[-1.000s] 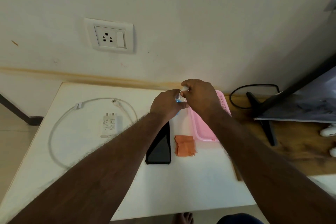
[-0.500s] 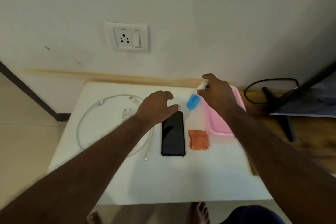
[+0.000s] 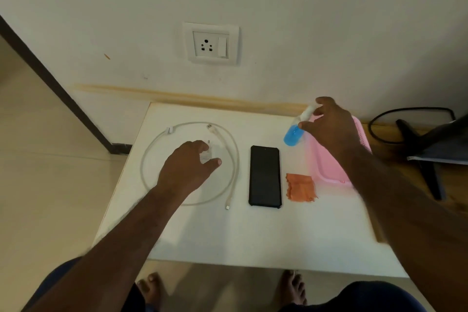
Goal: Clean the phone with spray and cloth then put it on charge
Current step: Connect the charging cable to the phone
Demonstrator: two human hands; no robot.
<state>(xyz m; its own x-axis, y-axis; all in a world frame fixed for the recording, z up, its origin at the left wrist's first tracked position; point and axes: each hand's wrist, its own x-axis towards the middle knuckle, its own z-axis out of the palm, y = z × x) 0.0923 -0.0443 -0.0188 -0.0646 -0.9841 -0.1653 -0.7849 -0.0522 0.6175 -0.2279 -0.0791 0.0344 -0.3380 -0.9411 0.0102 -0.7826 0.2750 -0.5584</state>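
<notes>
A white table [image 3: 253, 240] stands against a pale wall, and a white socket [image 3: 210, 44] with a switch sits on that wall above the table's far edge. Near the table's left edge a white cable [image 3: 234, 157] lies in a loose loop, its small plug end pointing toward the near edge, and a white charger [image 3: 209, 151] lies inside the loop. The left hand [image 3: 186, 168] hovers over the charger with fingers loosely spread, partly hiding it; whether it touches is unclear. At the far right corner a pink tray [image 3: 326, 167] lies along the right edge, partly covered by the right arm. The right hand [image 3: 328, 126] grips a small spray bottle [image 3: 295, 133] with blue liquid and a white top, tilted above the table just left of the tray. The phone [image 3: 265, 176], black and dark-screened, lies flat face up in the table's middle, between the cable and a crumpled orange cloth [image 3: 300, 187] just beside the tray's near corner.
</notes>
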